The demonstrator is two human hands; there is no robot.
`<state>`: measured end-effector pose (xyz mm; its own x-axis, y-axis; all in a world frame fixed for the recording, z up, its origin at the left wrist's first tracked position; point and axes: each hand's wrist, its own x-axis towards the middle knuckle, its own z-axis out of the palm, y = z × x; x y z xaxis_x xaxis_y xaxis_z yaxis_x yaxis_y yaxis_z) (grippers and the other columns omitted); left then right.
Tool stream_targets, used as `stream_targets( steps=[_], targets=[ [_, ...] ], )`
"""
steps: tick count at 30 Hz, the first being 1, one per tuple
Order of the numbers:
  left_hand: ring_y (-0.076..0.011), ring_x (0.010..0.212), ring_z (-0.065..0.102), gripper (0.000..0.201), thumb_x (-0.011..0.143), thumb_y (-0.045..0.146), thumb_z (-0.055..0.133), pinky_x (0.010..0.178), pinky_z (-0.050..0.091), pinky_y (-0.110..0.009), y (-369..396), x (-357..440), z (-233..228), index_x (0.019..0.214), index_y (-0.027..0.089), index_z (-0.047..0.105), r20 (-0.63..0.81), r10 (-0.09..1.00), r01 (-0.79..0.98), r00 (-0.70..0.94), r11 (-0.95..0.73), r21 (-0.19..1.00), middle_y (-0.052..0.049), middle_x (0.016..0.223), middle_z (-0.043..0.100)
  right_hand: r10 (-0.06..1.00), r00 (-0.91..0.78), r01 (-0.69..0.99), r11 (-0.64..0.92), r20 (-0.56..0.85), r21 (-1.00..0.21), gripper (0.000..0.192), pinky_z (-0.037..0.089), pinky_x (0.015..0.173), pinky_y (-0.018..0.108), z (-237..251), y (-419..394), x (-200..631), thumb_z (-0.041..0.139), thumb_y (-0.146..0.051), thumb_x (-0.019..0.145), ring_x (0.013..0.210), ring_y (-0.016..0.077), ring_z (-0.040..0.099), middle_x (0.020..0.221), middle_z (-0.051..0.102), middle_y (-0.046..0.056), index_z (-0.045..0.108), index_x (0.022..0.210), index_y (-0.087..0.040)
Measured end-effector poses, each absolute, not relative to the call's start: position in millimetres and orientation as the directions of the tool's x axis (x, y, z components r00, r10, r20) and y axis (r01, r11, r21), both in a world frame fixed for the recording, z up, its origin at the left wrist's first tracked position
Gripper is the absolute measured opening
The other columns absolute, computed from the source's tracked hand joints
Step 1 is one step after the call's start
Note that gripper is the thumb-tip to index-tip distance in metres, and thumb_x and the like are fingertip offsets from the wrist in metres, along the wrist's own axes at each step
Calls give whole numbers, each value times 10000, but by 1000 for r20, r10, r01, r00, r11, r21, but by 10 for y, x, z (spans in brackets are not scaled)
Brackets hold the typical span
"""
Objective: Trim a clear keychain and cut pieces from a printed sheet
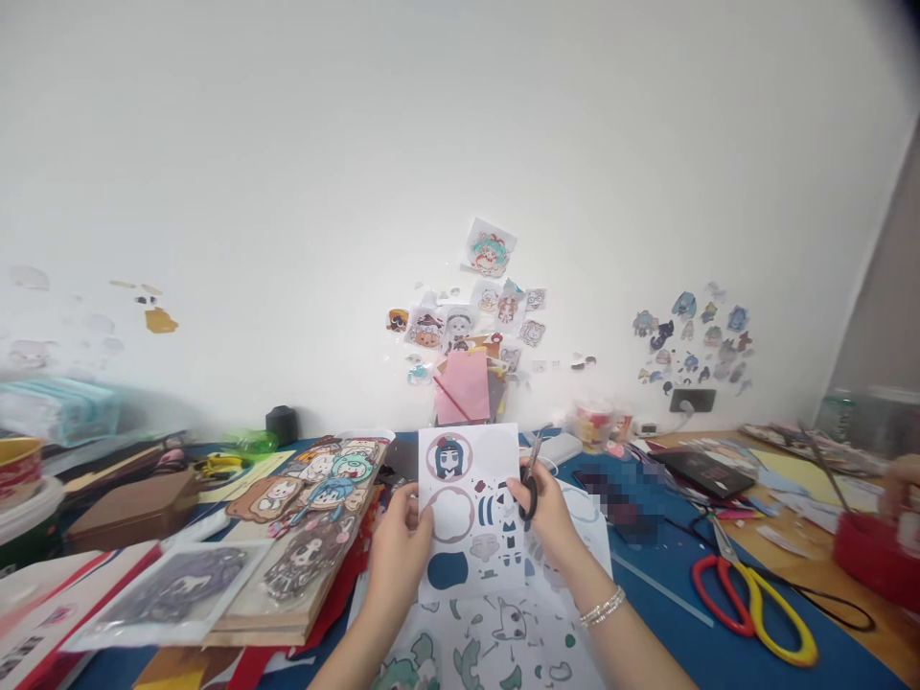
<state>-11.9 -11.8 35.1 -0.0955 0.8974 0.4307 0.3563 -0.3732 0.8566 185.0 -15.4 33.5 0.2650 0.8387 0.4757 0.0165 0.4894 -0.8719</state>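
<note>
My left hand (400, 551) pinches the left edge of a white printed sheet (471, 508) held upright over the table. The sheet shows a dark-haired cartoon face in a pink ring, an empty ring below it, and small blue and grey shapes. My right hand (547, 513) grips small black scissors (530, 476) at the sheet's right edge, blades pointing up. A bracelet circles my right wrist (602, 606).
More printed sheets (495, 642) lie under my hands on a blue mat (668, 565). Cartoon cut-outs on boards (309, 517) stack at the left. Red and yellow scissors (754, 599) lie at the right, near a red bowl (873, 556). Stickers cover the wall (474, 316).
</note>
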Motion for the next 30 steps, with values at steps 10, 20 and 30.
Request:
stream_targets(
  steps=[10, 20, 30],
  targets=[
    [-222, 730, 585, 469, 636, 418, 545, 704, 462, -355, -107, -97, 337, 1022, 155, 504, 399, 913, 292, -82, -360, 886, -52, 773, 613, 833, 282, 8, 494, 476, -869, 353, 439, 724, 306, 331, -158, 1851, 676, -371, 663, 802, 220, 578, 890, 651, 64, 566, 940, -182],
    [-216, 720, 581, 448, 670, 420, 520, 666, 466, -337, -84, -100, 304, 1034, 159, 499, 420, 905, 307, -68, -382, 872, -47, 758, 602, 833, 286, 11, 492, 474, -871, 329, 444, 717, 308, 357, -175, 1838, 674, -364, 665, 787, 219, 584, 869, 653, 57, 566, 919, -184],
    [-209, 717, 595, 457, 648, 413, 532, 679, 471, -331, -75, -93, 286, 1022, 152, 520, 422, 902, 297, -90, -380, 876, -45, 764, 619, 832, 305, 4, 485, 463, -875, 336, 445, 732, 319, 337, -163, 1841, 683, -354, 650, 815, 228, 588, 885, 656, 58, 578, 923, -189]
  ],
)
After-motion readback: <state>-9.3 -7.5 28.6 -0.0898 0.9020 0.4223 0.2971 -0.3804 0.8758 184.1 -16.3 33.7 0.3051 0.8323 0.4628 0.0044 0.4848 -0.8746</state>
